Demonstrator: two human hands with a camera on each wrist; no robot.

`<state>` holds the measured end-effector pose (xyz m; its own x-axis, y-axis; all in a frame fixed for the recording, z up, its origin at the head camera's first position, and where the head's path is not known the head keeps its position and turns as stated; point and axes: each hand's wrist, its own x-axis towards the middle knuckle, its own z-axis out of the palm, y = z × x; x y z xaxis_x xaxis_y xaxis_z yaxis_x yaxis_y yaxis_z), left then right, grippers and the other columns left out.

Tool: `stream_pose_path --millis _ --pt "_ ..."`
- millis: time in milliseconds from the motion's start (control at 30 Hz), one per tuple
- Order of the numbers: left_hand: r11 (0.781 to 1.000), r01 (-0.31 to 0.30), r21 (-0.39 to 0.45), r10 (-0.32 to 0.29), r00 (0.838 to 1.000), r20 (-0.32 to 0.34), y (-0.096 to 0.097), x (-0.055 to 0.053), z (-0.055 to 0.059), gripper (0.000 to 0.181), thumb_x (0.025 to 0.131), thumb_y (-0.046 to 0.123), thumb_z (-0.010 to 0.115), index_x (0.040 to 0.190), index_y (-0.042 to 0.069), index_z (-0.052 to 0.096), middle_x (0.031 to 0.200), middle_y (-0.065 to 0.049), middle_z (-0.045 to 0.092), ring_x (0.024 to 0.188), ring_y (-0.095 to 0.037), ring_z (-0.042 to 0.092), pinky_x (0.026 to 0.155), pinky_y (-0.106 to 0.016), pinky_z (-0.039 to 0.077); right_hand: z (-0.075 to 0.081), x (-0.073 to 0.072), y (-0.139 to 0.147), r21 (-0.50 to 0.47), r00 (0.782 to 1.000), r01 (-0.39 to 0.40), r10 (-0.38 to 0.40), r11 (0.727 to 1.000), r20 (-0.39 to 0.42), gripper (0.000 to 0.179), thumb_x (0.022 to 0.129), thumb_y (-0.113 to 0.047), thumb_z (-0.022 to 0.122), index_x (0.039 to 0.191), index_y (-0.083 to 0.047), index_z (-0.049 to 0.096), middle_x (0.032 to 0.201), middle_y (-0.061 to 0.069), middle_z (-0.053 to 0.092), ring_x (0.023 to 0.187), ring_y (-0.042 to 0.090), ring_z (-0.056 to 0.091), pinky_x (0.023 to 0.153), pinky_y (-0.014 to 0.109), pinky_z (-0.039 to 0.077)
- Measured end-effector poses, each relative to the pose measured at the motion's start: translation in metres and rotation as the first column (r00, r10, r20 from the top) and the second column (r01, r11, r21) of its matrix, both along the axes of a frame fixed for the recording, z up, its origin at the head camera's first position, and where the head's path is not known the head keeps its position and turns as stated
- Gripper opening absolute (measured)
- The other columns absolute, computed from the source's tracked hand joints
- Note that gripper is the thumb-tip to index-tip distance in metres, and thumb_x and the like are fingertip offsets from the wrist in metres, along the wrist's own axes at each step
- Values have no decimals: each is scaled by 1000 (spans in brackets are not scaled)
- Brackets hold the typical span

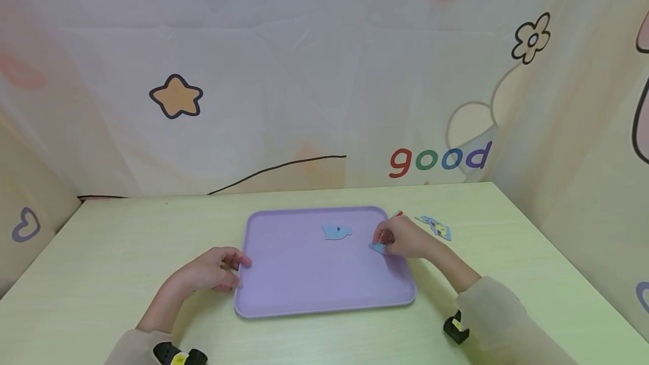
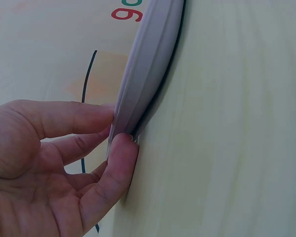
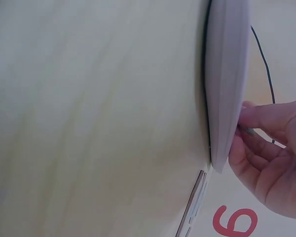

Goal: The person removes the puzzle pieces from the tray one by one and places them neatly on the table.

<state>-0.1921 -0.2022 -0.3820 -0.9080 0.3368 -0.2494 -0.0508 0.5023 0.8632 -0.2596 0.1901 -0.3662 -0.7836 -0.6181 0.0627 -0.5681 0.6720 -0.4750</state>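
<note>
A purple tray (image 1: 304, 280) lies on the table. My left hand (image 1: 213, 270) grips its left rim; in the left wrist view the thumb and fingers sit on either side of the tray edge (image 2: 147, 69). Inside the tray, towards its right side, my right hand (image 1: 407, 236) pinches a light-blue puzzle-like piece (image 1: 378, 248), partly hidden by the fingers. Another light-blue piece (image 1: 336, 232) with a small dark mark lies flat near the tray's far side. In the right wrist view the tray's side (image 3: 227, 74) hides most of what the right fingers hold.
Several flat colourful pieces (image 1: 440, 229) lie on the table (image 1: 507, 252) right of the tray. A red-marked bit (image 1: 399, 214) shows behind the right hand. A printed cloth (image 1: 304, 100) hangs behind the table and along its sides.
</note>
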Motion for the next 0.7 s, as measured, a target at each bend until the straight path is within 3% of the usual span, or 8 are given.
stream_pose_path --millis 100,333,533,700 --pt "1000 2 9 -2 1000 -1 0 0 -1 34 74 -2 66 107 -2 57 91 -8 45 82 -20 46 67 -33 50 0 0 4 -19 1000 22 -22 1000 15 12 70 5 67 75 -5 66 66 -4 59 62 8 48 57 21 42" --pt "1000 0 30 0 1000 7 0 0 -1 34 74 -3 66 107 -3 57 91 -8 45 83 -20 46 67 -34 50 -1 1 16 -135 982 112 -89 984 167 7 75 0 67 82 -1 68 76 4 65 66 12 54 58 23 47" --pt "1000 9 28 -9 1000 3 0 0 -2 34 74 -3 65 107 -3 57 93 -9 47 85 -21 48 69 -35 51 -1 4 26 -233 938 214 -133 949 319 13 78 -2 65 89 6 67 80 12 67 64 15 59 58 26 50" --pt "1000 10 19 -10 1000 6 0 0 -1 33 75 -3 65 107 -2 58 94 -9 47 84 -20 48 69 -34 51 0 6 32 -248 902 304 -194 920 385 17 79 -4 65 91 8 67 82 12 67 66 15 63 61 27 53"
